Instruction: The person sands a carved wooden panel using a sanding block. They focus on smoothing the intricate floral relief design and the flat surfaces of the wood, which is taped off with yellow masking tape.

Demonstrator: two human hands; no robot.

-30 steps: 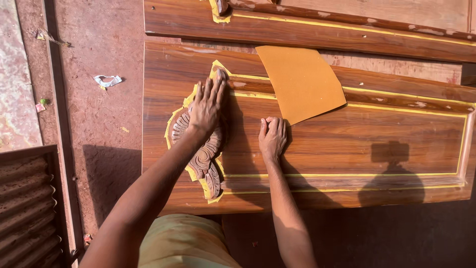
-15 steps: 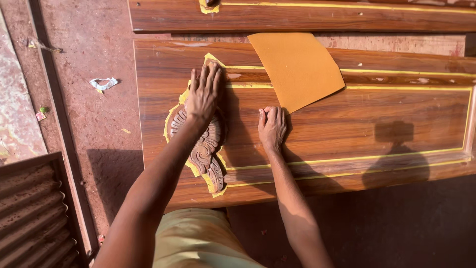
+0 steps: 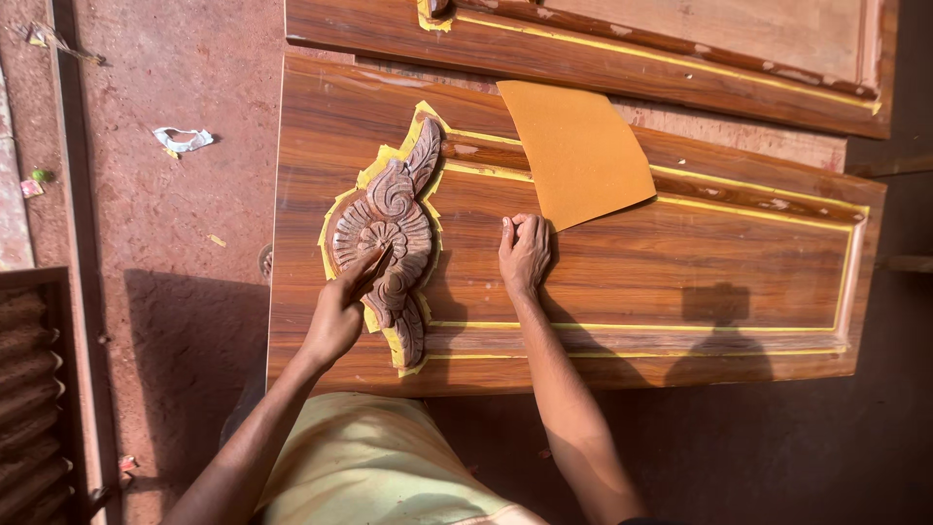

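Observation:
A varnished wooden door panel (image 3: 680, 262) with yellow-taped borders lies flat on the ground. A carved floral ornament (image 3: 389, 224), edged in yellow tape, sits at its left end. My left hand (image 3: 340, 306) rests at the ornament's lower left, fingers stretched onto the carving, holding nothing that I can see. My right hand (image 3: 525, 251) lies curled on the panel's centre, fingers bent at the lower corner of an orange sheet of sandpaper (image 3: 578, 151) that lies on the panel.
A second wooden door panel (image 3: 622, 53) lies just beyond the first. Red dirt floor (image 3: 175, 224) spreads to the left with a crumpled scrap (image 3: 182, 139). A corrugated sheet (image 3: 34, 389) is at lower left. A shadow falls on the panel's right part.
My left hand has slid back from lying flat over the ornament's upper tip to its lower left, uncovering the carving. My right hand stays at the sandpaper corner.

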